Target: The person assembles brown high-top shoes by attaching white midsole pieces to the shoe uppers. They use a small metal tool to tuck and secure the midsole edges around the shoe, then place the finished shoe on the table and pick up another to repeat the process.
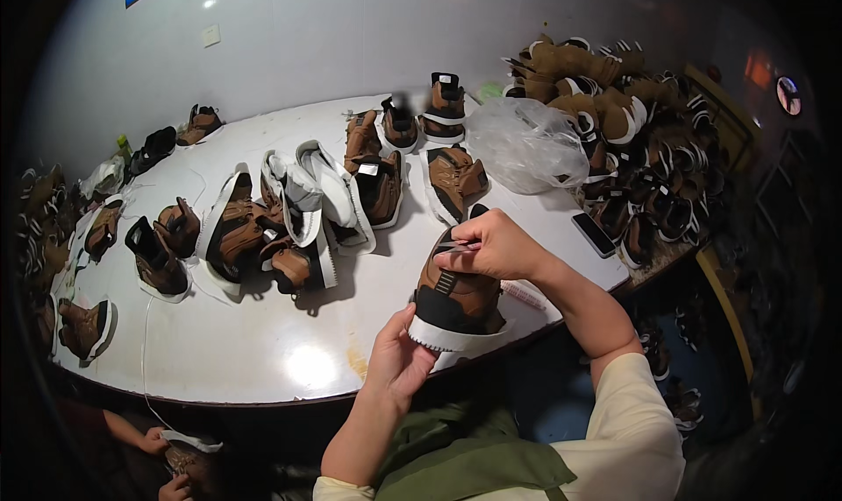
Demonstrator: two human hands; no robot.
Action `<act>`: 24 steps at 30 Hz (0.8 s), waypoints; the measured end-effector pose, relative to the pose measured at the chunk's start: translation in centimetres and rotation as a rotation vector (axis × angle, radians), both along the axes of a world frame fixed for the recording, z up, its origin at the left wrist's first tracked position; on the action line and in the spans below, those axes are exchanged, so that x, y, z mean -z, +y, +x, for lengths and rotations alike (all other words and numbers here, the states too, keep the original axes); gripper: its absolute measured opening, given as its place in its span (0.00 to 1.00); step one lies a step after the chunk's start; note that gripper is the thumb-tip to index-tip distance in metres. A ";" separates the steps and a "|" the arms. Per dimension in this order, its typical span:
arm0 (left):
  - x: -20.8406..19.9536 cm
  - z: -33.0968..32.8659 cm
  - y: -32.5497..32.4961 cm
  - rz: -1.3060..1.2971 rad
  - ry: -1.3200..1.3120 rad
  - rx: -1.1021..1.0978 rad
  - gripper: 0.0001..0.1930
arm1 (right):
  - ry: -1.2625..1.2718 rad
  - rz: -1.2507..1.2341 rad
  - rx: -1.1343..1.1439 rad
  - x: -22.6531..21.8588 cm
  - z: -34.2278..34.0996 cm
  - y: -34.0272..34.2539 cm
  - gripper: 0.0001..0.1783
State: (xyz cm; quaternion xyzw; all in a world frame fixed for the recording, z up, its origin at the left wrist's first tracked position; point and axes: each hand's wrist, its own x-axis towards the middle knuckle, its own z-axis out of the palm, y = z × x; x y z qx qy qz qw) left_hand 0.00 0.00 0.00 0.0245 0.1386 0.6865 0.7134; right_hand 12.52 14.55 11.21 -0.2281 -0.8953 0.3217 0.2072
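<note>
Close in front of me, over the table's near edge, is a brown and black sneaker with a thick white sole. My left hand is closed on it at the sole. A slim, pale metal tool is pinched in my right hand, lying against the upper near the collar. Whether it is tweezers or snips I cannot make out. Part of the sneaker's upper is hidden behind my right hand.
Several brown sneakers and white shoes stand on the white table. A clear plastic bag, a phone and a shoe heap are at right. Another person's hands hold a shoe at lower left.
</note>
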 end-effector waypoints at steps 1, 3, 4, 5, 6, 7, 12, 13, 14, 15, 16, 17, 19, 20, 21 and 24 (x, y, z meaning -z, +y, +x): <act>0.1 0.0 -0.1 0.008 -0.020 0.003 0.19 | -0.009 0.007 -0.010 0.0 -0.2 0.1 0.30; 0.3 -0.4 -0.4 0.005 -0.033 -0.003 0.18 | -0.028 -0.009 -0.020 0.2 -0.9 0.1 0.30; 0.5 -0.8 -0.6 -0.007 -0.027 -0.011 0.18 | -0.038 -0.033 -0.020 0.4 -1.4 -0.1 0.30; 0.7 -1.2 -0.8 -0.018 -0.022 -0.019 0.18 | -0.048 -0.055 -0.021 0.5 -1.9 -0.2 0.30; 0.7 -1.2 -0.8 -0.017 -0.030 -0.019 0.18 | -0.054 -0.048 -0.046 0.4 -2.1 0.0 0.30; 0.8 -1.3 -0.8 -0.015 -0.038 -0.020 0.18 | -0.061 -0.048 -0.054 0.4 -2.3 0.1 0.31; 1.4 -1.2 -0.5 -0.011 -0.098 -0.013 0.19 | -0.099 -0.025 -0.072 0.5 -2.9 0.8 0.31; 1.6 -1.3 -0.5 -0.015 -0.111 -0.014 0.19 | -0.120 -0.019 -0.071 0.4 -3.1 0.7 0.31; 1.7 -1.4 -0.4 -0.019 -0.124 -0.016 0.19 | -0.141 -0.013 -0.070 0.0 -3.3 0.6 0.31; 1.8 -1.3 -0.5 -0.030 -0.120 -0.030 0.20 | -0.161 -0.007 -0.065 -0.1 -3.5 0.6 0.31; 1.8 -1.3 -0.5 -0.041 -0.115 -0.045 0.21 | -0.158 0.013 -0.074 0.0 -3.7 0.8 0.31; 1.8 -1.3 -0.6 -0.052 -0.110 -0.061 0.22 | -0.164 0.006 -0.072 0.1 -3.9 0.9 0.31; 1.5 -1.0 -1.2 -0.044 -0.119 -0.070 0.25 | -0.169 -0.007 -0.070 0.2 -4.4 1.0 0.31; 1.4 -0.7 -1.5 -0.041 -0.124 -0.075 0.27 | -0.199 0.021 -0.068 0.1 -4.7 1.0 0.29; 1.6 -0.5 -1.9 -0.036 -0.087 -0.080 0.28 | -0.205 0.009 -0.078 0.1 -5.1 0.9 0.28; 1.8 0.6 -3.0 -0.069 0.025 -0.112 0.29 | -0.247 0.039 -0.134 0.6 -6.8 0.6 0.27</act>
